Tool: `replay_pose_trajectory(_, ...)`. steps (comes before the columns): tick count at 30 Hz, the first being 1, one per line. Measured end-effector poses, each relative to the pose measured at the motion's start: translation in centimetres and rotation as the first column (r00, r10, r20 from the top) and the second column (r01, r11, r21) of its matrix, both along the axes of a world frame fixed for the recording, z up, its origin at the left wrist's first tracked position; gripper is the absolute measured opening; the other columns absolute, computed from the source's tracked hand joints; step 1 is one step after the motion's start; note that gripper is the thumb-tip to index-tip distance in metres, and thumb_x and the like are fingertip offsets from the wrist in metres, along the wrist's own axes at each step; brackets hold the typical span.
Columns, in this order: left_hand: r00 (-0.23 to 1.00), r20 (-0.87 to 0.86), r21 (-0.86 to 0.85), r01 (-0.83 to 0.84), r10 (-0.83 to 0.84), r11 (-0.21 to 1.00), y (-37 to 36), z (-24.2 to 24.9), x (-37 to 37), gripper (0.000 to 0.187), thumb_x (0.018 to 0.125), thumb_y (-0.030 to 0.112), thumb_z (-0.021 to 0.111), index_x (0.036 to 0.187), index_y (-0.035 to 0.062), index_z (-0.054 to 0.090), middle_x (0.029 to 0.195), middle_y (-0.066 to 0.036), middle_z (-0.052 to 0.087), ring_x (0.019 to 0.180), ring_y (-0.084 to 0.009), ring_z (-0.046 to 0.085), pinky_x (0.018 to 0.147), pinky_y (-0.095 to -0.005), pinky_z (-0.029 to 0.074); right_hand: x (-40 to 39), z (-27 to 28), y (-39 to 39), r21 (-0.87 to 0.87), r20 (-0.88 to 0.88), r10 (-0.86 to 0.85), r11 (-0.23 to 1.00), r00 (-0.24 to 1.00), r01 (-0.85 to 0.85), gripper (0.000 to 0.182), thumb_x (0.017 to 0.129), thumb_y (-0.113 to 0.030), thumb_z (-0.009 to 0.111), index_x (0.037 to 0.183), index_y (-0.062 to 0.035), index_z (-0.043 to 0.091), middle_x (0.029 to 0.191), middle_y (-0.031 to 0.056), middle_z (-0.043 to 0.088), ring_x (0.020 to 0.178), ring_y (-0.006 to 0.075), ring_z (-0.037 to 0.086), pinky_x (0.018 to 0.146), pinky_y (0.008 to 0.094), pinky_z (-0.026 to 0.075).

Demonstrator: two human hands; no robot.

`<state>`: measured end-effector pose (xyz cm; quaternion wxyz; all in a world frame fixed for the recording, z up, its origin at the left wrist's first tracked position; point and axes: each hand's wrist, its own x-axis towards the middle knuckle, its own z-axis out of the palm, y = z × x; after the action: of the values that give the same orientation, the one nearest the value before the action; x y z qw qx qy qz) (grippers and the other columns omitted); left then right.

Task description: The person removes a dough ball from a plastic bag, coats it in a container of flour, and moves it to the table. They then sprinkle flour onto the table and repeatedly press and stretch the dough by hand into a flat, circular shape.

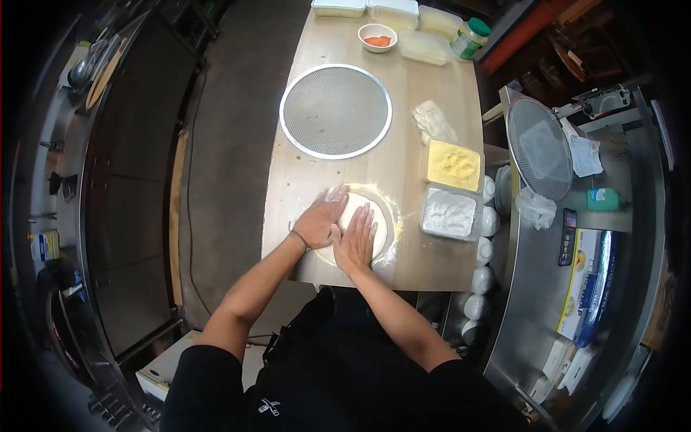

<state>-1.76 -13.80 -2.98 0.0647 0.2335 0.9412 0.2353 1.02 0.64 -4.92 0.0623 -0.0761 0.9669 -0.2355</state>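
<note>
Head view: the left hand [322, 218] and right hand [355, 241] lie flat on the dough [381, 227], fingers outstretched; it sits on the worktop [410, 268], near the mesh screen [335, 111].

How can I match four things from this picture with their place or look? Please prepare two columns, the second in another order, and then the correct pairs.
Column one:
1. Dough
2. Mesh screen on the table
3. Yellow powder
4. Jar

Column two:
A. just beyond the white powder
B. closed with a green lid
C. under the left hand and right hand
D. flat, with a metal rim

Right pairs: 1-C, 2-D, 3-A, 4-B
</note>
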Motion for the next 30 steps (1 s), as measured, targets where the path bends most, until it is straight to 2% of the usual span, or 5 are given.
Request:
replay_pose_trajectory(4,0.884,0.083,0.159,-0.468,0.461,0.869,4.3,-1.0,3.3,0.066,0.089,0.029,0.046,0.14,-0.0082,0.028,0.15,-0.024,0.024,0.141,-0.0346,0.02,0.115,-0.0478,0.014,-5.0,2.2,3.0,-0.027,0.02,0.608,0.794,0.793,-0.608,0.083,0.089,-0.057,0.045,0.143,0.0037,0.028,0.149,0.0192,0.029,0.139,0.0341,0.025,0.114,0.0465,0.017)
replay_pose_trajectory(11,0.999,0.037,-0.071,-0.011,0.013,0.997,0.9,0.3,-1.9,0.059,0.093,0.028,0.041,0.141,-0.0044,0.029,0.149,-0.023,0.028,0.14,-0.0348,0.025,0.114,-0.0486,0.017,0.2,-0.7,-0.2,0.24,-0.121,-0.081,0.965,0.989,0.108,0.084,0.089,-0.057,0.044,0.143,0.0046,0.028,0.149,0.0194,0.03,0.14,0.0325,0.025,0.114,0.0471,0.017)
replay_pose_trajectory(16,0.907,0.065,-0.061,-0.412,0.415,0.909,4.3,-0.6,4.5,0.063,0.092,0.031,0.043,0.143,-0.0028,0.029,0.151,-0.021,0.025,0.141,-0.0338,0.024,0.113,-0.0504,0.016,-4.6,2.0,4.6,0.067,-0.03,0.663,0.748,0.748,-0.66,0.083,0.088,-0.057,0.046,0.142,0.0039,0.03,0.15,0.0188,0.028,0.14,0.0303,0.024,0.114,0.046,0.016)
replay_pose_trajectory(23,0.998,-0.001,-0.095,-0.068,0.068,0.993,0.5,1.8,-1.7,0.062,0.09,0.033,0.044,0.142,0.0016,0.032,0.152,-0.016,0.027,0.141,-0.0284,0.024,0.114,-0.0471,0.016,0.4,0.0,-1.7,0.136,-0.064,-0.175,0.974,0.983,0.182,0.081,0.091,-0.053,0.043,0.141,0.0078,0.028,0.151,0.0212,0.024,0.141,0.0352,0.019,0.114,0.0495,0.014)
replay_pose_trajectory(30,0.975,0.022,-0.101,-0.216,0.22,0.971,2.0,-0.2,1.8,0.062,0.092,0.039,0.038,0.142,0.0008,0.033,0.151,-0.017,0.028,0.141,-0.0308,0.023,0.115,-0.0515,0.011,-2.8,2.3,1.5,0.094,0.064,0.303,0.947,0.951,-0.308,0.081,0.092,-0.055,0.04,0.145,0.0046,0.023,0.153,0.0184,0.02,0.143,0.0334,0.015,0.114,0.053,0.009)
